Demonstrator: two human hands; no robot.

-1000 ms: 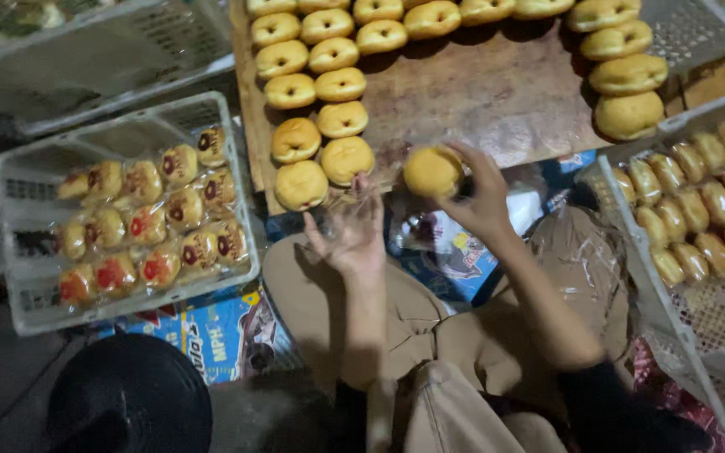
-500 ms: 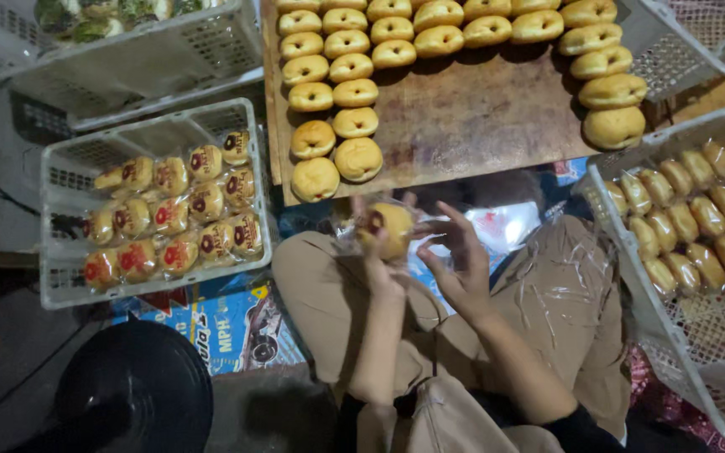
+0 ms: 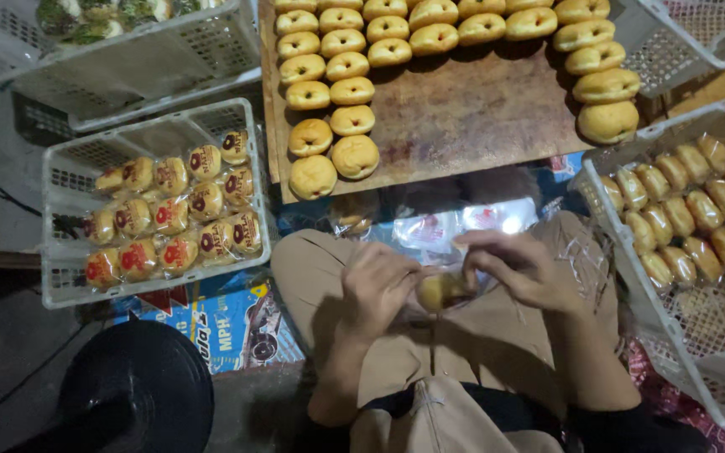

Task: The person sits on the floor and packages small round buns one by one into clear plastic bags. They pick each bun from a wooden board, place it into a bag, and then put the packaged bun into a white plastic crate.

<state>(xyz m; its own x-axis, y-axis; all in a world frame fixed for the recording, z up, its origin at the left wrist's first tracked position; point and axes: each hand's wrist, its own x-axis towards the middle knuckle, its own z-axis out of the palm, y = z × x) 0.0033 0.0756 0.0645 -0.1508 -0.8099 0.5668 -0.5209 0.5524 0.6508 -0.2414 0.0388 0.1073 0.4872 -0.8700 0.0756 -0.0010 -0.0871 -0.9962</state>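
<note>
Overhead, wooden board (image 3: 480, 117) w/ buns (image 3: 354, 155) btwn plastic crates (image 3: 69, 277).

A worn wooden board (image 3: 480, 117) lies ahead of the hands, lined with plain buns (image 3: 354, 155). White plastic crates stand on both sides: the left crate (image 3: 60, 285) holds wrapped buns, the right crate (image 3: 715, 394) unwrapped ones. Dim grey floor (image 3: 10, 335) spreads lower left, beside a round black object (image 3: 140, 390).

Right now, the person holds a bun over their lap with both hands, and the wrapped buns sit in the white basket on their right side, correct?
Not quite. Both hands do hold a bun over the lap, but the wrapped buns sit in the white basket on the person's left side. The head view shows it; the basket on the right holds plain rolls.
</note>
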